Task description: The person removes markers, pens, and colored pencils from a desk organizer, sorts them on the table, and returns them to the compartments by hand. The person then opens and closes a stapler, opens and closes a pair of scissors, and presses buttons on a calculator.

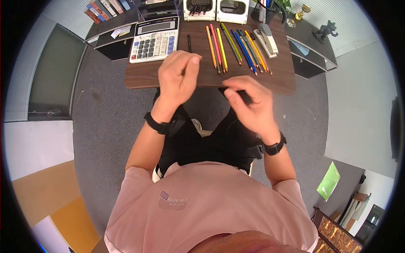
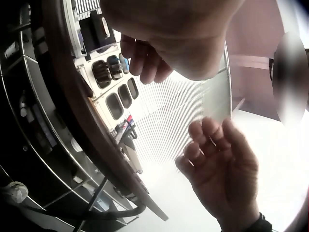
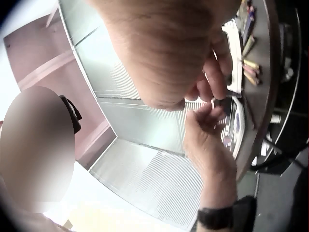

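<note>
My left hand (image 1: pixel 177 78) is raised over the front edge of the dark wooden table (image 1: pixel 143 78), fingers loosely bent and nothing visible in them. To its right, my right hand (image 1: pixel 253 103) hovers just in front of the same edge. Its fingers are relaxed and apart from the thumb; the left wrist view shows the palm of this right hand (image 2: pixel 219 179) bare. Beyond the hands lie several colored pencils in loose groups, among them a pink pencil (image 1: pixel 215 44), a yellow pencil (image 1: pixel 222 48) and a blue pencil (image 1: pixel 244 51). A black pencil (image 1: pixel 189 44) lies apart, near the left fingertips.
A large white calculator (image 1: pixel 154 41) occupies the table's left side. Right of the pencils is a grey and white stapler (image 1: pixel 266 41). Along the back stand two white holders, the left holder (image 1: pixel 199 17) containing dark pencils, and a black pen cup (image 1: pixel 255 16).
</note>
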Demonstrator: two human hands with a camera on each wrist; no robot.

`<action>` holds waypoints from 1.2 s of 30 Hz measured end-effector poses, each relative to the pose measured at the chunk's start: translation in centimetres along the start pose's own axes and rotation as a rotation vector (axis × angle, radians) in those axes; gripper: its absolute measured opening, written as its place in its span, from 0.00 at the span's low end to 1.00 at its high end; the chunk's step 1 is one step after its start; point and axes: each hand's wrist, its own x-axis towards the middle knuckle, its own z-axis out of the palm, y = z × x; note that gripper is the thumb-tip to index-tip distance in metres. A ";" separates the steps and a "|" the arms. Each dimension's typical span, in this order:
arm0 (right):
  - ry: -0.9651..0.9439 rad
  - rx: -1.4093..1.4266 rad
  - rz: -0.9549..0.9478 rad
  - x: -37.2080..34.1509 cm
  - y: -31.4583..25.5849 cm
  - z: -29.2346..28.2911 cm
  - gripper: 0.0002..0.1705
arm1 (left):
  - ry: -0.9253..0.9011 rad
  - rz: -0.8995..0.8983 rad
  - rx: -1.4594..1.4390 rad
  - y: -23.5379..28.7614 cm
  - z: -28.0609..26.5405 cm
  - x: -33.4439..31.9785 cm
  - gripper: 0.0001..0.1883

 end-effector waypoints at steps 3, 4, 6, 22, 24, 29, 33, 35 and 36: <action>0.108 -0.129 0.064 -0.2 2.0 -2.0 0.09 | -0.005 -0.145 0.099 -1.9 -0.9 -0.2 0.08; 0.150 -0.150 0.082 -0.3 2.6 -2.5 0.09 | -0.007 -0.164 0.108 -2.3 -1.1 -0.2 0.08; 0.197 -0.175 0.141 -0.3 3.9 -3.9 0.09 | -0.026 -0.225 0.130 -2.6 -1.6 -0.1 0.09; 0.530 -0.028 0.298 -1.0 10.9 -7.3 0.09 | -0.063 -0.342 0.090 -4.8 -1.2 -1.7 0.10; 0.547 0.028 0.268 -1.2 11.7 -7.3 0.08 | -0.064 -0.358 0.104 -4.7 -1.2 -1.7 0.11; 0.547 0.046 0.296 -1.6 12.6 -7.0 0.08 | -0.076 -0.344 0.144 -4.7 -1.2 -1.7 0.11; 0.525 -0.017 0.315 -1.6 12.4 -6.9 0.07 | -0.069 -0.325 0.163 -4.5 -0.9 -1.6 0.11; 0.513 -0.045 0.312 -1.6 12.2 -7.0 0.07 | -0.071 -0.333 0.169 -4.5 -0.8 -1.6 0.10; 0.497 -0.075 0.307 -1.6 12.1 -6.9 0.07 | -0.069 -0.342 0.175 -4.4 -0.8 -1.6 0.10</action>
